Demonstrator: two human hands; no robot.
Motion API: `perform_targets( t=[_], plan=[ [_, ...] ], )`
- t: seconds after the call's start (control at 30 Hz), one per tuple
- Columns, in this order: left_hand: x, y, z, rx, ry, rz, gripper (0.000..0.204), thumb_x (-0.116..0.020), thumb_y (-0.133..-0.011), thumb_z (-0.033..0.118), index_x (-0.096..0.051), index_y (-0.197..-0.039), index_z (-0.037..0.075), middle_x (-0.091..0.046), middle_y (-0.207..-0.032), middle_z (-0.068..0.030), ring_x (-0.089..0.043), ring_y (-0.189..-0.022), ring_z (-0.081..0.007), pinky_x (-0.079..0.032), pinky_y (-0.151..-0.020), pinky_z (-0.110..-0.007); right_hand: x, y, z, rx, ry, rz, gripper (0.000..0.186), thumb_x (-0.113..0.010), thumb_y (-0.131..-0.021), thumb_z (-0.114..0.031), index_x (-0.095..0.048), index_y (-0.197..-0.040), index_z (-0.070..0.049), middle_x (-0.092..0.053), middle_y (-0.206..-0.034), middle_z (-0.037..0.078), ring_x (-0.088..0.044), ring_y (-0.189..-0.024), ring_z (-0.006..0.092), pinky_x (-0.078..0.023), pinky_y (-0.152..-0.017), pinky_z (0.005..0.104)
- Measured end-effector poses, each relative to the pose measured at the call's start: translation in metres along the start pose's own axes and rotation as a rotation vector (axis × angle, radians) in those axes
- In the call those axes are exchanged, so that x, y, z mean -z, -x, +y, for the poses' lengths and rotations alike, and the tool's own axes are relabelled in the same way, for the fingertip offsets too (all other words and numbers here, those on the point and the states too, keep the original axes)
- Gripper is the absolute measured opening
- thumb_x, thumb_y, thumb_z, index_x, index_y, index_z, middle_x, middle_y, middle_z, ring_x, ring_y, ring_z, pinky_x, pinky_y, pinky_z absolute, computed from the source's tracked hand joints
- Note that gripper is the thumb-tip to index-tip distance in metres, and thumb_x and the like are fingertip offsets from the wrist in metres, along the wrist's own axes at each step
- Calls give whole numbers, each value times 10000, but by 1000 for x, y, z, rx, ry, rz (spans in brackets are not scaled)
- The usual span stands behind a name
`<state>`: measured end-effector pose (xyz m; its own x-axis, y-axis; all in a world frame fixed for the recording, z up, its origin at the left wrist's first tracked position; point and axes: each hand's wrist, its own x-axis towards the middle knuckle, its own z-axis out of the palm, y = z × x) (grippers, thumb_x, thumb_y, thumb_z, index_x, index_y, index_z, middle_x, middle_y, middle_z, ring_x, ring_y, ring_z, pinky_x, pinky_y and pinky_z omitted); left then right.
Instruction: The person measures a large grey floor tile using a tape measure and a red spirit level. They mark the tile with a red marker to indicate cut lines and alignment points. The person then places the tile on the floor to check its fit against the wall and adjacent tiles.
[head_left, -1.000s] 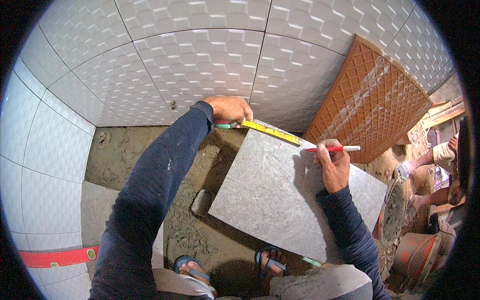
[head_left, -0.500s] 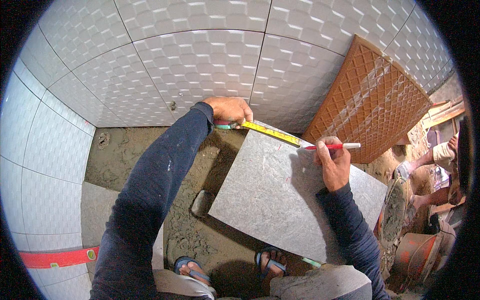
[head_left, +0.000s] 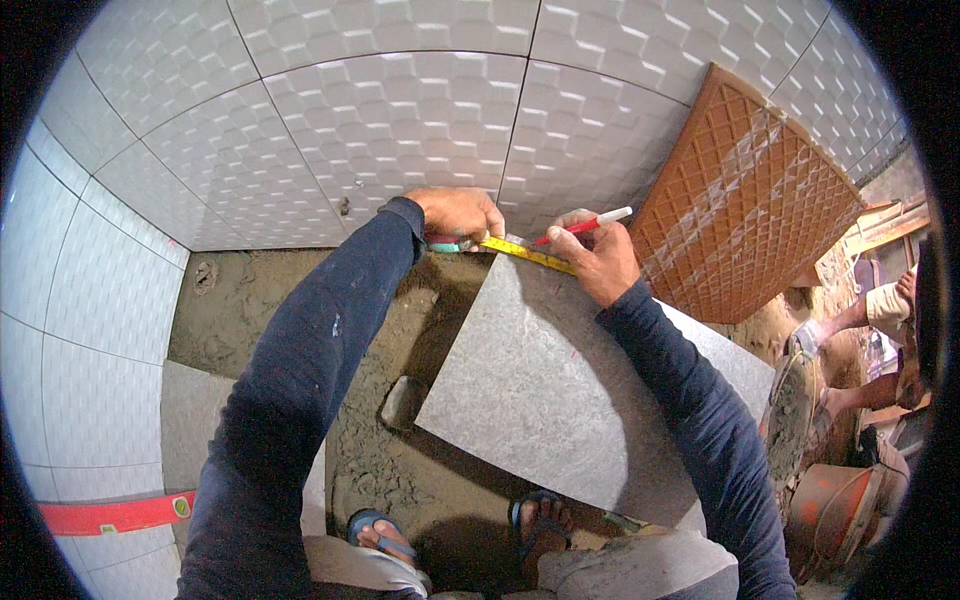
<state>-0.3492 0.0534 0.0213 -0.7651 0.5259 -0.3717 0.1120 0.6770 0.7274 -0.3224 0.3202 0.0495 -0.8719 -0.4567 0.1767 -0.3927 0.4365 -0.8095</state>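
- from where i stood, the left hand (head_left: 460,215) had its fingers curled around the case end of the tape (head_left: 530,254).
- the tape's yellow blade ran along the far edge of the grey tile (head_left: 530,370), near the wall (head_left: 400,140).
- the right hand (head_left: 603,258) held the red pen (head_left: 585,226) in pinched fingers, its white end up; whether they touched the blade, i couldn't tell.
- the grey tile lay at an angle above the wet mortar (head_left: 270,290), just beyond the sandals (head_left: 375,535).
- a brown panel (head_left: 750,200) leaned on the wall, ribbed face showing.
- to the right, another person's legs (head_left: 848,322) stood near a bucket (head_left: 835,510).
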Motion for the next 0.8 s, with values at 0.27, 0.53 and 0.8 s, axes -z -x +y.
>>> perform_targets(
  t=[0.27, 0.53, 0.8],
  plan=[
    [1, 8, 12, -1, -46, 8, 323, -653, -743, 128, -746, -1038, 35, -713, -840, -55, -628, -785, -181, -488, -701, -366, -2, 2, -2, -9, 25, -17, 240, -672, -950, -237, -719, -900, -7, -702, -745, 97, -654, -678, 165, -510, -676, 348],
    [2, 11, 17, 23, -47, 12, 320, -644, -749, 123, -745, -1040, 36, -712, -858, -49, -628, -777, -175, -492, -704, -360, -3, 2, -4, -4, 42, -25, 230, -678, -947, -229, -720, -899, -8, -701, -746, 103, -659, -698, 169, -507, -686, 348],
    [2, 7, 11, 26, -30, -4, 325, -656, -732, 113, -747, -1033, 33, -712, -852, -51, -632, -804, -178, -497, -742, -363, -6, 9, 2, -22, -102, 110, 192, -690, -950, -182, -708, -955, 8, -718, -829, 88, -665, -770, 158, -523, -745, 329]
  ],
)
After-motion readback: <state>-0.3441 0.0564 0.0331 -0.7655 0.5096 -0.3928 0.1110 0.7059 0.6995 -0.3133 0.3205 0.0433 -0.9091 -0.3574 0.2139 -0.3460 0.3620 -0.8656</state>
